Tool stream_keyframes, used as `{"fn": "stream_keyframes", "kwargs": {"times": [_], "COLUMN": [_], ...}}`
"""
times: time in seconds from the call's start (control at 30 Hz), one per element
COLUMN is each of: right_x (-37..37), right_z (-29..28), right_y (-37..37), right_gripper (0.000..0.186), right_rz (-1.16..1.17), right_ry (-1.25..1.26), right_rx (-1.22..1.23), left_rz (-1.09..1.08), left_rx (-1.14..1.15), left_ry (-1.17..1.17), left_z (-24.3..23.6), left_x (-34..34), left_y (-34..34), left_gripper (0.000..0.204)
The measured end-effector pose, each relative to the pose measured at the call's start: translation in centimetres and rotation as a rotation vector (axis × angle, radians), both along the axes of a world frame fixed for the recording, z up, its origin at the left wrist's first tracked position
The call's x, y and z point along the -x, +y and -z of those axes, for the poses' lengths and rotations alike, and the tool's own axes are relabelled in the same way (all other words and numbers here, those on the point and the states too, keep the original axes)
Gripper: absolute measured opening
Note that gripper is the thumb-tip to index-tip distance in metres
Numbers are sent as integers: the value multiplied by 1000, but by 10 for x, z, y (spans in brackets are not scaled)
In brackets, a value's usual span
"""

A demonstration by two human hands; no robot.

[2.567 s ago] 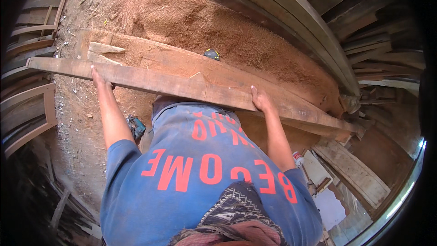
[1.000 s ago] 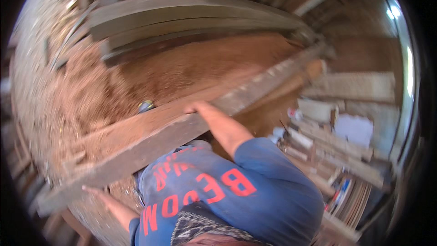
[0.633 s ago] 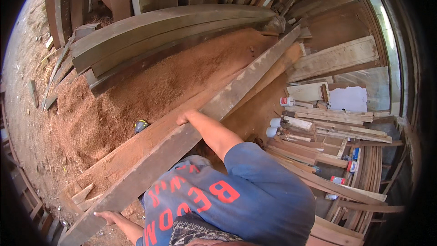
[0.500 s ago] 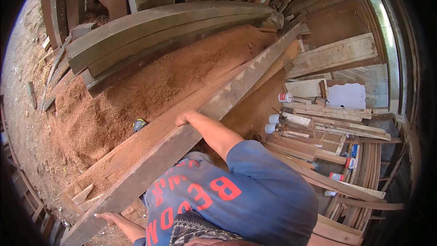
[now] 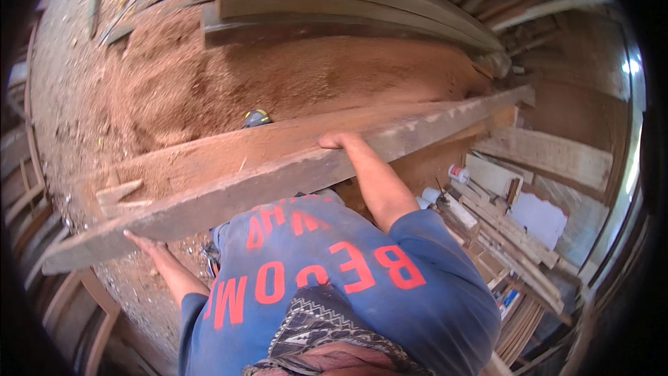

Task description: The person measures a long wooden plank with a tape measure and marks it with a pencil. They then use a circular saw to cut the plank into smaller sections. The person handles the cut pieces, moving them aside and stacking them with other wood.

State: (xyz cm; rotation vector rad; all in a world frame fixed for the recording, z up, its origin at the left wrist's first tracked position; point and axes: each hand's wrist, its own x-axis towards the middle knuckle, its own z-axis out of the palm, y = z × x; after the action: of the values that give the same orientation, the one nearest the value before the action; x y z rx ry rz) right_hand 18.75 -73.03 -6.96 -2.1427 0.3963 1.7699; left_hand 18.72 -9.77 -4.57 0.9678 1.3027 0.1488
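A long, heavy grey wooden beam [image 5: 271, 177] runs across in front of my body, from lower left to upper right. My right hand [image 5: 339, 141] is closed over its upper edge near the middle, fingers curled over the far side. Near the left end, my left hand [image 5: 146, 244] holds the beam's lower edge, its fingers partly hidden underneath. Just beyond lies a wide plank [image 5: 209, 160] dusted with sawdust, partly covered by the beam. At that plank's far edge sits a small rounded black thing with yellow marks [image 5: 257, 118].
Reddish sawdust [image 5: 278, 73] is heaped beyond the plank, up to a stack of thick beams [image 5: 313, 0]. Broken wood pieces [image 5: 122, 195] lie near the beam's left end. To my right are timber strips [image 5: 515, 244], a white tub [image 5: 458, 173] and a white sheet [image 5: 539, 214].
The view has turned, so the beam now lies more level across the picture. Both hands stay on the beam, the right near its middle and the left near its left end.
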Motion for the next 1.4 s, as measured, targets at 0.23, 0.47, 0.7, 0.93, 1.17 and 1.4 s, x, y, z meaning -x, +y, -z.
{"fn": "stream_keyframes", "kwargs": {"times": [0.23, 0.47, 0.7, 0.93, 1.17, 1.4], "right_x": [-21, -9, -7, 2, -1, 9], "right_z": [-56, -25, -27, 22, 59, 23], "right_y": [13, 1, -2, -19, -23, -9], "right_gripper": [61, 68, 68, 59, 57, 35], "right_rz": [-36, -11, -14, -86, -104, 366], "right_ry": [0, -10, -39, 7, -71, -851], "right_rx": [35, 36, 40, -19, -103, 169], "left_rz": [-13, -31, -10, -90, -181, 285], "left_rx": [-82, -67, -87, -144, -337, -43], "left_ry": [-35, 20, -17, 127, 317, -40], "left_z": [7, 10, 15, 2, 18, 3], "left_x": [-7, -7, -4, -17, -27, -20], "left_y": [9, 18, 18, 1, 17, 12], "left_gripper": [94, 97, 105, 104, 131, 103]}}
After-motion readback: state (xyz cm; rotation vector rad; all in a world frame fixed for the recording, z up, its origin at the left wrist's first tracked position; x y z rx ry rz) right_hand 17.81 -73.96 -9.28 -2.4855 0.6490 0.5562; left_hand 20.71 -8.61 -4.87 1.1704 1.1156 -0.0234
